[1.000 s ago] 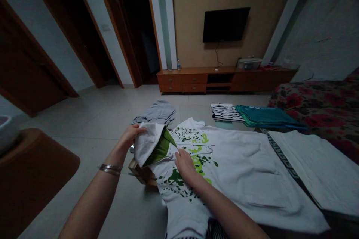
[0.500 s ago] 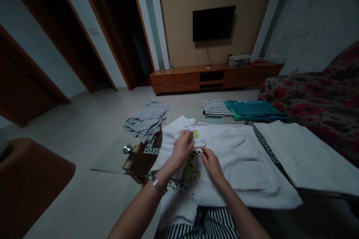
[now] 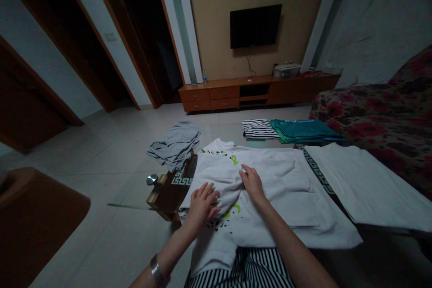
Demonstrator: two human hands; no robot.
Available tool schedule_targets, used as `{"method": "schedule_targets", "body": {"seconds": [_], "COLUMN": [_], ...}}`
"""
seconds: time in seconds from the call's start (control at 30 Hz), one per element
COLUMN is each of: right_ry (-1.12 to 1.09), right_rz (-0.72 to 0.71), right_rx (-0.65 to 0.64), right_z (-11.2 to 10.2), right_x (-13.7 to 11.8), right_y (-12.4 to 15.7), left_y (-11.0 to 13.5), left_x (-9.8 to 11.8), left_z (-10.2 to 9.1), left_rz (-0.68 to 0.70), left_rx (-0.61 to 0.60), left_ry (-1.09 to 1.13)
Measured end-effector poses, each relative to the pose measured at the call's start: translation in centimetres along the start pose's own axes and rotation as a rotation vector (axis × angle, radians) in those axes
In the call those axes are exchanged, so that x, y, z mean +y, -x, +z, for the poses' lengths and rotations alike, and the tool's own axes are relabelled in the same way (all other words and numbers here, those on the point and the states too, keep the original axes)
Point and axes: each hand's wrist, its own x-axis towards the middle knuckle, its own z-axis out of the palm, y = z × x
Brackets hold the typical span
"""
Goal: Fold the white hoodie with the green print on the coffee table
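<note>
I'm spreading my left hand (image 3: 201, 207) flat, fingers apart, on the white cotton sweatshirt with green print (image 3: 280, 198) lying in front of me, while my right hand (image 3: 252, 184) is pressing its fingertips into the same fabric. Beyond my left hand, a crumpled grey cloth garment (image 3: 174, 146) is lying; beyond my right, a folded black-and-white striped garment (image 3: 256, 128) and a folded teal cloth stack (image 3: 302, 130) are sitting.

Left hand (image 3: 201, 207) moved down, now spread open on white T-shirt (image 3: 280, 198); green print mostly covered.
</note>
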Motion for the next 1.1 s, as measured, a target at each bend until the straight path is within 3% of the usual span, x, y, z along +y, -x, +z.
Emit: {"method": "schedule_targets", "body": {"seconds": [0.07, 0.13, 0.33, 0.43, 0.5, 0.57, 0.63, 0.7, 0.8, 0.9, 1.03, 1.1], "right_ry": [0.093, 0.143, 0.105, -0.091, -0.318, -0.571, -0.729, -0.683, -0.309, -0.006, 0.158, 0.286], "right_rz": [-0.158, -0.208, 0.083, 0.105, 0.124, 0.143, 0.166, 0.218, 0.238, 0.0, -0.476, -0.61], "right_rx": [0.048, 0.044, -0.021, -0.059, -0.069, -0.077, -0.101, -0.141, -0.124, -0.053, -0.316, -0.392], "right_z": [0.1, 0.3, 2.0, 2.5, 2.5, 2.3, 1.9, 1.3, -0.1, -1.4, -0.8, 0.3], "right_x": [-0.8, -0.9, 0.0, -1.5, -3.1, -4.2, -4.3, -3.3, -1.3, -1.2, -4.5, -6.2], "right_y": [0.5, 1.2, 1.3, -0.7, -2.2, -3.3, -3.7, -3.2, -0.9, 2.2, 4.9, 4.8], "left_y": [1.3, 2.3, 2.5, 2.1, 2.1, 2.5, 3.0, 3.6, 4.4, 4.4, 3.3, 2.7], "left_x": [-1.7, -2.7, -3.1, -3.4, -3.8, -4.3, -4.8, -5.2, -5.6, -6.1, -6.4, -6.5], "left_z": [0.1, 0.3, 0.8, 0.5, 0.1, 0.0, 0.2, 0.8, 1.9, 2.5, 1.8, 1.2], "left_rz": [-0.008, 0.02, -0.024, -0.077, -0.078, -0.042, 0.038, 0.144, 0.181, 0.051, -0.027, -0.057], "left_rx": [0.019, 0.025, 0.143, 0.227, 0.363, 0.531, 0.612, 0.54, 0.388, 0.389, 0.376, 0.399], "left_ry": [-0.076, -0.112, -0.069, -0.03, -0.014, 0.001, 0.005, -0.002, -0.002, 0.023, 0.075, 0.114]}}
